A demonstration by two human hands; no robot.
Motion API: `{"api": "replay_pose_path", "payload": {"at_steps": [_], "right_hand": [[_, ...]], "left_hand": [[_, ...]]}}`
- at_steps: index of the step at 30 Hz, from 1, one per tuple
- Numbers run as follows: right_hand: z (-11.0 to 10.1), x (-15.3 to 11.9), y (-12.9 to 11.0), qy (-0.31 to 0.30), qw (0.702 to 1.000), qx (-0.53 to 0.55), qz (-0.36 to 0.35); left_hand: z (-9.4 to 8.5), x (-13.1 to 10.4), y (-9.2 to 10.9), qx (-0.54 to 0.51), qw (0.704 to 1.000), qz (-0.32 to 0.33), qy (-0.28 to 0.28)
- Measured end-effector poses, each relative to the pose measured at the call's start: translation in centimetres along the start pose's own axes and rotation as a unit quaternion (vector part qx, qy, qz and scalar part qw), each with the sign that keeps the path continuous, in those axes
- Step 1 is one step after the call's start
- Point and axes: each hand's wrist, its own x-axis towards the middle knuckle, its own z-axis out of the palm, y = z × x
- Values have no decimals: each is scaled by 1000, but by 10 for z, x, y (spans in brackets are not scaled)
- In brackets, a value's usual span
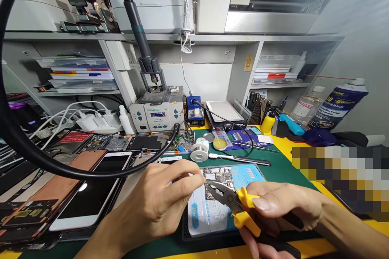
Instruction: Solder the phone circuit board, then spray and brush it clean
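Note:
My right hand (270,206) is closed round the yellow and black handles of a pair of pliers (230,199). The jaws point left and sit slightly apart, right by the fingertips of my left hand (170,198). Thumb and index finger of that hand are pinched together at the jaw tip. Whatever is between them is too small or too hidden to name. Under both hands lies a blue and white packet (209,218) with a circuit board pictured or showing at its top, resting on a dark pad.
Phones, among them a white-framed one (94,190), crowd the left. A black hose (91,173) loops across in front. Behind stand a solder spool (199,151), a brush (240,158), a hot-air station (158,113) and a hot plate (226,117). A spray can (337,103) stands right.

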Motion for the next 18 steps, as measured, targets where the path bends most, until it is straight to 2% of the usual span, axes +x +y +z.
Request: {"api": "replay_pose_path", "payload": {"at_steps": [2,5,6,8,13,18], "right_hand": [[2,-5,-2,48,999,-17,-7],[10,-10,-8,156,977,-146,5],[13,-10,-9,170,967,-188,13],[18,-9,-11,171,958,-228,21],[25,-10,-15,169,961,-219,18],[17,-10,-14,152,965,-211,21]], "left_hand": [[1,1,0,2,1000,0,-2],[2,2,1,7,1000,1,1],[2,3,1,9,1000,1,3],[2,4,3,6,1000,2,8],[0,7,7,-27,1000,-3,12],[0,10,7,-61,998,-9,4]]}}
